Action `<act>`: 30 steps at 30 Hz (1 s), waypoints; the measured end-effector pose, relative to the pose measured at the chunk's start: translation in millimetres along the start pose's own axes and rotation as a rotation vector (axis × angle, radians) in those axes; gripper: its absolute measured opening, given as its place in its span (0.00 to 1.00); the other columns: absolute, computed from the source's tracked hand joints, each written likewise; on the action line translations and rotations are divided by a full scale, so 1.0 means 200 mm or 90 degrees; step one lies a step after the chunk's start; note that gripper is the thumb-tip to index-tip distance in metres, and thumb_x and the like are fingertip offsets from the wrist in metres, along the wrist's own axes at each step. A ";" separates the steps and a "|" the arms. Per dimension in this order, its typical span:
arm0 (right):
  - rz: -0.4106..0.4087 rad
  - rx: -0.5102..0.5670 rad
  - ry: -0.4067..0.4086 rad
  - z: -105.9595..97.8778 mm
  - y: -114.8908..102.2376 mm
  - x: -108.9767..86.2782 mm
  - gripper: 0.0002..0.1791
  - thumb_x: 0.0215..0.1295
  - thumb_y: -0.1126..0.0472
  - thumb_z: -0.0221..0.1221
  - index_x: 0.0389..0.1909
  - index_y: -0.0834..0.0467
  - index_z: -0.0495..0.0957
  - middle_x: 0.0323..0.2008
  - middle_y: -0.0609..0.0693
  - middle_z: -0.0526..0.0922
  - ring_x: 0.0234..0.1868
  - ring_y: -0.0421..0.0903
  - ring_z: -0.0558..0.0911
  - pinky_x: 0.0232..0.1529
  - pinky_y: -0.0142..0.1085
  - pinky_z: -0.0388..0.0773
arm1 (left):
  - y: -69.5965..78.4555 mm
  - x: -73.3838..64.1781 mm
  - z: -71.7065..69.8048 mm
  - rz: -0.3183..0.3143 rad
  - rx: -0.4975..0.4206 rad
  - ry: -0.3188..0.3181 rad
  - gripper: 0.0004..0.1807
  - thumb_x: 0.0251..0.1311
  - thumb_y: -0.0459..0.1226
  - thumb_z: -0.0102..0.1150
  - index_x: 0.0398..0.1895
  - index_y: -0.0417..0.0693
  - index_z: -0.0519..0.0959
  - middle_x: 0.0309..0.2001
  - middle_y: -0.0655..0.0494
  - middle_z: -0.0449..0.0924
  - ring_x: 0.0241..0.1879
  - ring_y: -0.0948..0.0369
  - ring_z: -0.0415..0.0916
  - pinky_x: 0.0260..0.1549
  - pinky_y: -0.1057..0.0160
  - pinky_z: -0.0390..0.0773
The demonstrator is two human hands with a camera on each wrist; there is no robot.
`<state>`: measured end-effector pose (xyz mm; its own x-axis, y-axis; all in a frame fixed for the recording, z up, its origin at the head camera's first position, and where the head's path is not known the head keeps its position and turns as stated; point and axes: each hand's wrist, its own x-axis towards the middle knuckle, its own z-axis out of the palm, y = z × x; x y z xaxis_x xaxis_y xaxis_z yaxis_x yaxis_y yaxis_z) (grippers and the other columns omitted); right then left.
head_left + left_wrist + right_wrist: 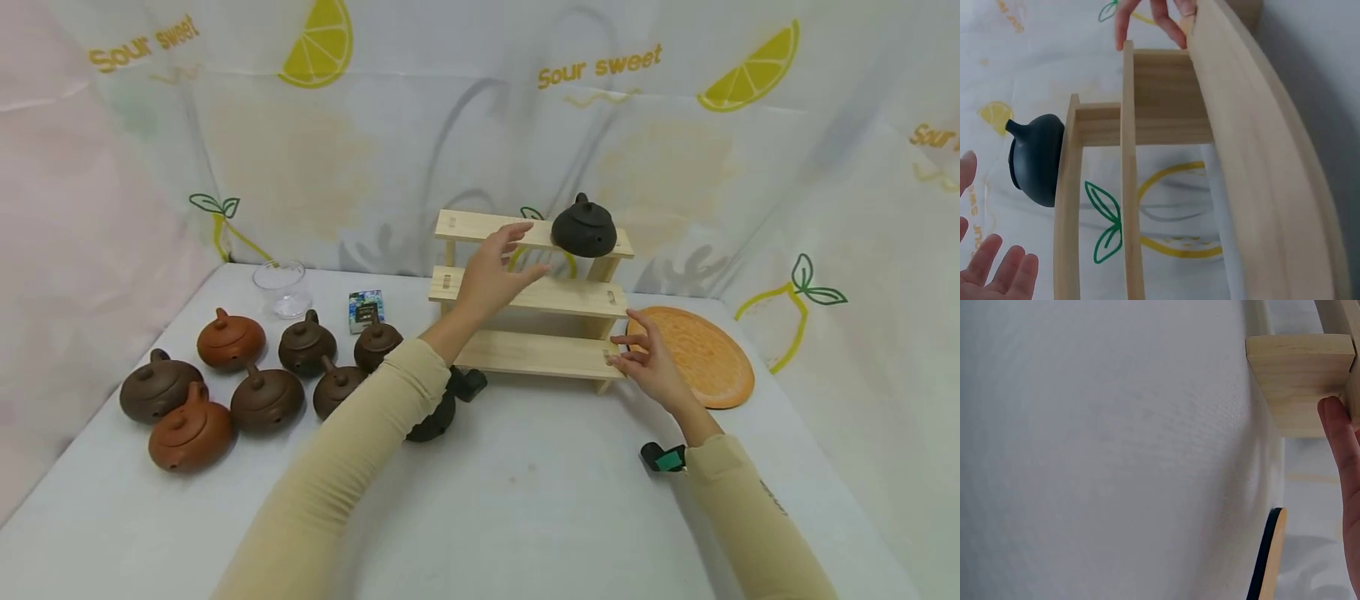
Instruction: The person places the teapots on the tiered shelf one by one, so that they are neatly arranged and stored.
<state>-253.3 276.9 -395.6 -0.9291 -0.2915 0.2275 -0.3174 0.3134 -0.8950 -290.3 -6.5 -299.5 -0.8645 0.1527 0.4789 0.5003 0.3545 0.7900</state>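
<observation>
A black teapot (584, 227) sits on the top tier of a three-tier wooden rack (525, 354), near its right end. My left hand (492, 271) is spread just left of that teapot, thumb apart from the fingers, holding nothing. In the left wrist view, air shows between its fingertips (1013, 265) and the teapot. My right hand (654, 367) holds the rack's right end at the bottom tier, one finger reaching up to the middle tier. The right wrist view shows fingers (1338, 425) against the underside of the wood, beside the leg.
Several brown and reddish teapots (191, 435) stand at the left, and a black one (432, 421) is partly behind my left sleeve. Behind them are a clear glass bowl (283, 292) and a small patterned box (365, 311). A round orange-brown board (705, 354) lies right of the rack.
</observation>
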 end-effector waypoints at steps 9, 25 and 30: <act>-0.007 -0.013 0.005 -0.01 0.03 0.00 0.43 0.61 0.76 0.55 0.71 0.55 0.43 0.51 0.74 0.67 0.34 0.35 0.78 0.36 0.24 0.75 | -0.07 -0.24 -0.15 0.010 -0.021 0.008 0.30 0.52 0.40 0.68 0.60 0.49 0.70 0.56 0.54 0.72 0.55 0.56 0.69 0.51 0.65 0.70; -0.022 -0.017 0.003 0.00 0.04 0.00 0.43 0.60 0.77 0.55 0.71 0.54 0.44 0.50 0.72 0.68 0.33 0.35 0.78 0.34 0.24 0.75 | -0.16 -0.49 -0.31 0.029 -0.004 0.005 0.29 0.52 0.36 0.68 0.58 0.40 0.71 0.55 0.46 0.73 0.54 0.53 0.70 0.52 0.59 0.71; -0.014 -0.018 0.005 0.00 0.03 0.00 0.43 0.61 0.76 0.56 0.71 0.54 0.44 0.51 0.72 0.68 0.34 0.34 0.78 0.34 0.24 0.75 | -0.22 -0.57 -0.36 -0.008 -0.003 0.010 0.27 0.53 0.37 0.67 0.57 0.42 0.72 0.55 0.46 0.73 0.53 0.51 0.71 0.51 0.57 0.72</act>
<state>-255.5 279.4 -401.8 -0.9233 -0.2915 0.2501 -0.3429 0.3325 -0.8786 -209.5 -105.1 -361.4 -0.8701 0.1329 0.4747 0.4892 0.3517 0.7981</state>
